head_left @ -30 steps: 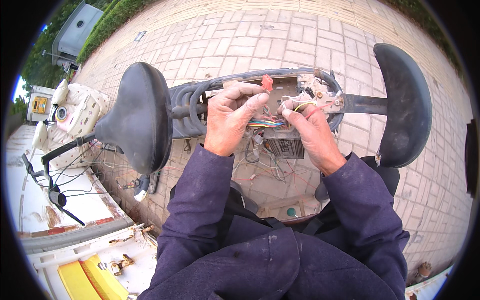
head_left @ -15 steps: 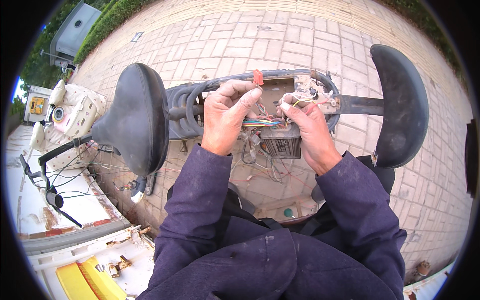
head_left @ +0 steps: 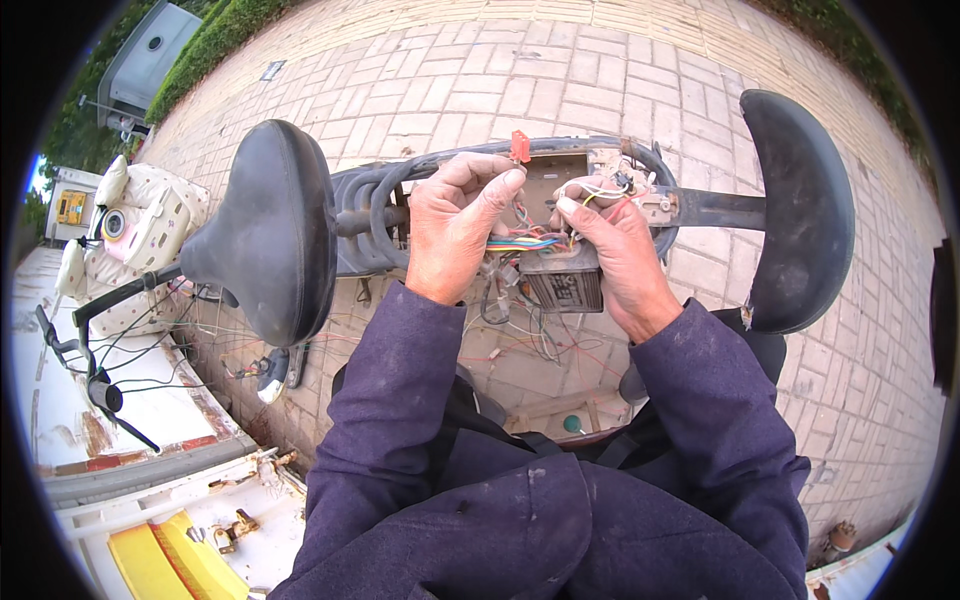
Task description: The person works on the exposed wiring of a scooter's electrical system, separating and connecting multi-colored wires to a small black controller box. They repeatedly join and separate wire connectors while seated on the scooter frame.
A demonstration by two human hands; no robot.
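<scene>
Over the open frame (head_left: 440, 148) of an electric bike, my left hand (head_left: 458, 225) pinches the wires just below a red plug connector (head_left: 520, 147), which sticks up above the fingertips. My right hand (head_left: 620, 255) is closed, thumb against the fingers, on a thin wire beside a bundle of white and yellow wires (head_left: 600, 190). Between and below the hands sits a finned metal controller box (head_left: 563, 283), with coloured wires (head_left: 522, 243) coming off it toward my left hand. The fingertips partly hide the wire ends.
A black saddle (head_left: 275, 235) stands left of the frame and a curved black backrest (head_left: 808, 210) right. Loose wires (head_left: 540, 345) trail over the paving below. Farther left are handlebars (head_left: 100, 385), a cream spotted padded cover (head_left: 140, 240) and rusty white panels (head_left: 130, 420).
Both hands keep their pinch with hardly any movement. The red connector has shifted very slightly up and right, and the whole view has tilted a little.
</scene>
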